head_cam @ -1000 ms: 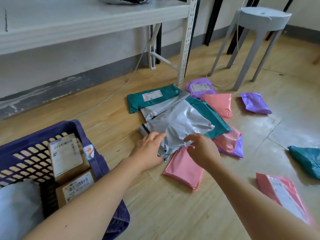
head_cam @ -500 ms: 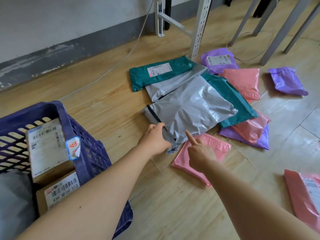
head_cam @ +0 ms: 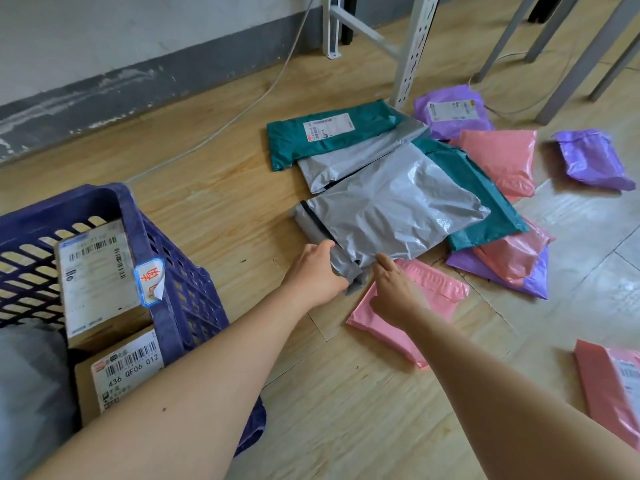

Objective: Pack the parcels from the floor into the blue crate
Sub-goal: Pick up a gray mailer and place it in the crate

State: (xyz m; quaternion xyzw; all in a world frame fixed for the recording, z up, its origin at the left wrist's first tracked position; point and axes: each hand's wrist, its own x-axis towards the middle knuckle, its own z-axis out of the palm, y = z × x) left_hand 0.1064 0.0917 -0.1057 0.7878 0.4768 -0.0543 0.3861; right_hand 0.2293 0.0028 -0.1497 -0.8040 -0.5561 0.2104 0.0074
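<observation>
Left hand [head_cam: 313, 271]: fingers curled round the near-left corner of the large grey parcel [head_cam: 391, 209], gripping its folded edge.
Right hand [head_cam: 394, 292]: forefinger straight, tip touching the near edge of the large grey parcel; other fingers hidden behind the hand, so a grip cannot be told.
Large grey parcel: on the floor at centre, top of the pile, a black strip along its left end.
Blue crate [head_cam: 128, 209]: near left, well apart from the pile; slatted walls, a peeling sticker on its right rim.
Crate contents: two labelled cardboard boxes [head_cam: 100, 282], one farther and one nearer; a grey bag [head_cam: 31, 393] at the near left.
Near pink parcel [head_cam: 440, 292]: flat on the floor, partly under the right hand and the grey parcel's near edge.
Pile, far side: a labelled teal parcel [head_cam: 329, 133], a second grey parcel [head_cam: 346, 161] overlapping it, a labelled purple parcel [head_cam: 450, 109], a pink parcel [head_cam: 498, 157].
Pile, right side: a second teal parcel [head_cam: 485, 195] under the large grey one; a pink over a purple one nearer.
Apart, right: a lone purple parcel [head_cam: 592, 157] far; a labelled pink parcel [head_cam: 613, 386] near.
Far: a white shelf upright [head_cam: 414, 46]; a pale cable [head_cam: 242, 109].
</observation>
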